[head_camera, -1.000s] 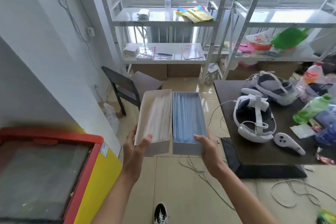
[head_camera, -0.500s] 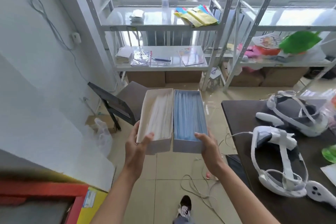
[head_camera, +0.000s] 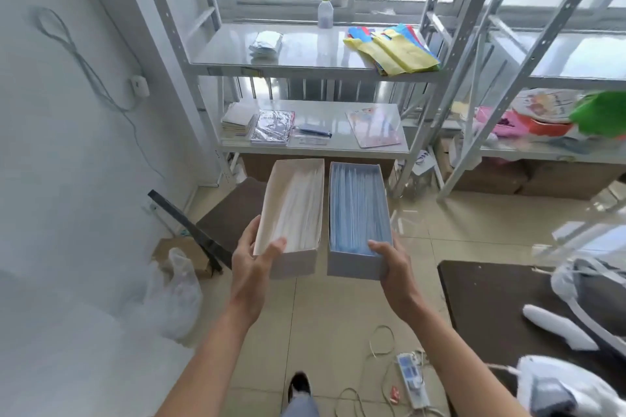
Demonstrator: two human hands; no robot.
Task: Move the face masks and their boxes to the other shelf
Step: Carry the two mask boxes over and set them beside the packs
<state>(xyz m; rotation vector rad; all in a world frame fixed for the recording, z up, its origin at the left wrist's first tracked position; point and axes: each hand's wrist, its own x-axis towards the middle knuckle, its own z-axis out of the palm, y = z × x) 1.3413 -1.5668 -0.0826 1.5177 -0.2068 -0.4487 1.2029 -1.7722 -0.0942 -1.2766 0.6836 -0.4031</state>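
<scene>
My left hand [head_camera: 252, 262] grips the white box [head_camera: 291, 210], thumb curled over its near rim; my right hand [head_camera: 389, 267] clamps the blue box [head_camera: 357, 213] likewise. I keep both level, side by side. The shelf [head_camera: 305, 59] ahead probably takes them.

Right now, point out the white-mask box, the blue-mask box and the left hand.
white-mask box [head_camera: 291, 213]: head view, on the white masks inside.
blue-mask box [head_camera: 357, 210]: head view, on the blue masks inside.
left hand [head_camera: 252, 266]: head view, on the back of the hand.
</scene>
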